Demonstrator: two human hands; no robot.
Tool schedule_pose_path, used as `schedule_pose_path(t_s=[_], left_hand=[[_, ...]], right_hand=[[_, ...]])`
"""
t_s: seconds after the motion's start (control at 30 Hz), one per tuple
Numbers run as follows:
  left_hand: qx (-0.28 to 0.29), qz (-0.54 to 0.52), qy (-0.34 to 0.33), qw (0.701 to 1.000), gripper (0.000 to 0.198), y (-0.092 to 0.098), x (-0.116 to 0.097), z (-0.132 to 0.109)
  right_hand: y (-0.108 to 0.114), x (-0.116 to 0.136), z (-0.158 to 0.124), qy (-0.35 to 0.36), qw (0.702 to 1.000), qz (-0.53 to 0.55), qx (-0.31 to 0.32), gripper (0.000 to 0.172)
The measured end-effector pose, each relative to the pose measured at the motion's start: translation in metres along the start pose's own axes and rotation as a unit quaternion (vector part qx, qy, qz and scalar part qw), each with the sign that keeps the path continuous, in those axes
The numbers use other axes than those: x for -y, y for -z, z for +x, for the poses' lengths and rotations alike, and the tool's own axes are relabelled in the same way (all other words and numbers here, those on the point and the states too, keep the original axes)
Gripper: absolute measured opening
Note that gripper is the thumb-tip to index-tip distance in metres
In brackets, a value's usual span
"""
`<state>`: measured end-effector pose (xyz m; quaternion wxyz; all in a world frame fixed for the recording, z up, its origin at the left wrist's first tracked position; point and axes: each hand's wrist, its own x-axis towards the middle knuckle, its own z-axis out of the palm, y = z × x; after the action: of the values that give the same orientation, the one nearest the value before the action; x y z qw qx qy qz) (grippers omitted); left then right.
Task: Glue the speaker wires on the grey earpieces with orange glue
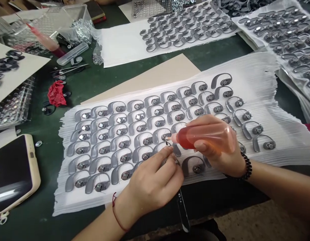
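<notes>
My right hand (220, 157) is wrapped round a soft squeeze bottle (207, 135) of red liquid, tipped on its side with its nozzle pointing left. The nozzle touches or nearly touches the round metallic part of one grey ear-hook piece (161, 132). My left hand (155, 180) grips black tweezers (183, 211); their tip meets that same piece just below the nozzle, and the handle sticks out under my palm. Rows of like ear-hook pieces (119, 129) lie on a white foam sheet (255, 73). Both hands hide some of them.
More pieces fill a sheet (122, 47) at the back and another sheet (272, 20) at right. A phone (14, 170) lies at left, below a red crumpled item (57, 93). A second red bottle (48, 42) leans near a clear plastic box (69, 16).
</notes>
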<state>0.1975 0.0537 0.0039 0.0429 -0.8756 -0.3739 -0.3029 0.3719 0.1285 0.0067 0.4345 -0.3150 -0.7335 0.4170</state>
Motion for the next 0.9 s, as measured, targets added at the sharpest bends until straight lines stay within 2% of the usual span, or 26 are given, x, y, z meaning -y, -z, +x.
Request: schedule_pose_path(t_s=[0.23,0.47,0.6,0.9], left_hand=[[-0.003,-0.005,0.004,1.000,0.010,-0.0003,-0.0013,0.0015],[0.003,-0.016,0.013,1.000,0.009,-0.0025,-0.0022,-0.0025],[0.007,-0.006,0.016,1.000,0.008,-0.0029,-0.0020,-0.0024],[-0.002,-0.002,0.018,1.000,0.007,-0.0051,-0.0026,-0.0030]], right_hand=[[-0.0028,0.0006,-0.0017,-0.022,0.999,-0.044,0.012,0.025],[-0.0041,-0.0029,-0.0036,-0.032,0.996,-0.085,0.027,0.028],[-0.0043,-0.0043,-0.0041,-0.031,0.995,-0.082,0.042,0.023],[-0.0039,-0.0041,-0.0063,-0.010,0.994,-0.094,0.052,0.023]])
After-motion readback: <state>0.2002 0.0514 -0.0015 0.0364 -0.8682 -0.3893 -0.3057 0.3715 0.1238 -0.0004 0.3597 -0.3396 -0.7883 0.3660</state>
